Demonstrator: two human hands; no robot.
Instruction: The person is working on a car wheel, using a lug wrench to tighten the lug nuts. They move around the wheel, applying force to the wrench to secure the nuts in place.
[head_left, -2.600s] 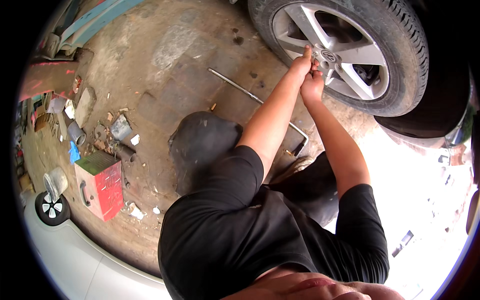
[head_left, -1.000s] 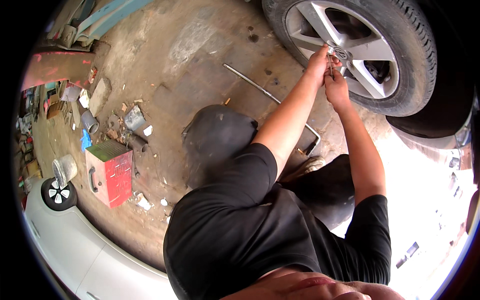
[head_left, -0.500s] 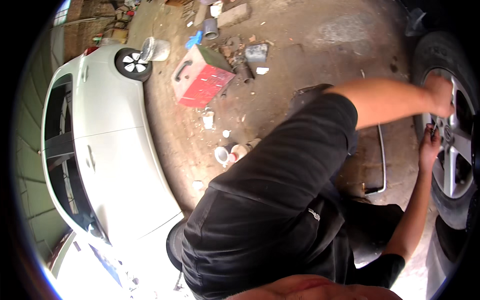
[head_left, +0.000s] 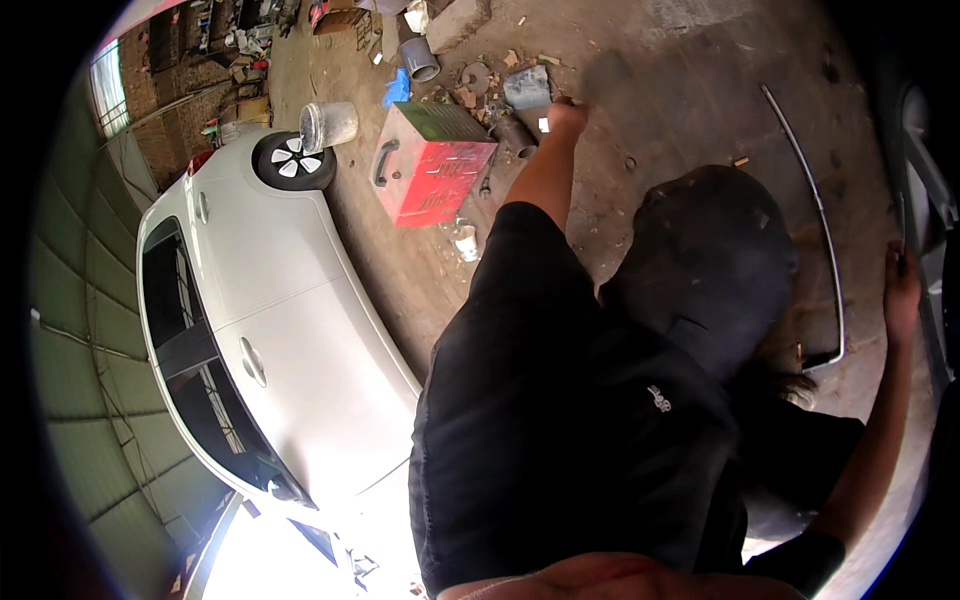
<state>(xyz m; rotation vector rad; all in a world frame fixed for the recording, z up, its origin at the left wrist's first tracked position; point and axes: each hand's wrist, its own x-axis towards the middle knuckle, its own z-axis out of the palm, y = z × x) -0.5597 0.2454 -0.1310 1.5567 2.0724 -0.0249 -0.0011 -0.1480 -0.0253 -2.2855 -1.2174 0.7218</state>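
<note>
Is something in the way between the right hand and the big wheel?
Nothing visible is: the right hand is close beside the wheel, at the picture's dark right edge. Whether they touch, I cannot tell.

Wears a loose black shirt (head_left: pixel 580 420), mostly plain, with slight folds in the cloth. Carries a small whitish emblem (head_left: pixel 658 398) on the front, too tiny to make out clearly. Has a broad, short left sleeve (head_left: pixel 538 255) and a matching black right sleeve (head_left: pixel 812 562). Leaves the forearms (head_left: pixel 545 178), the left hand (head_left: pixel 567 117) and the right hand (head_left: pixel 901 297) bare. Wears dark trousers (head_left: pixel 700 265), rounded over the bent leg, worn-looking and dotted with pale specks. Shows a bit of pale shoe (head_left: pixel 797 389), mostly hidden.
</note>
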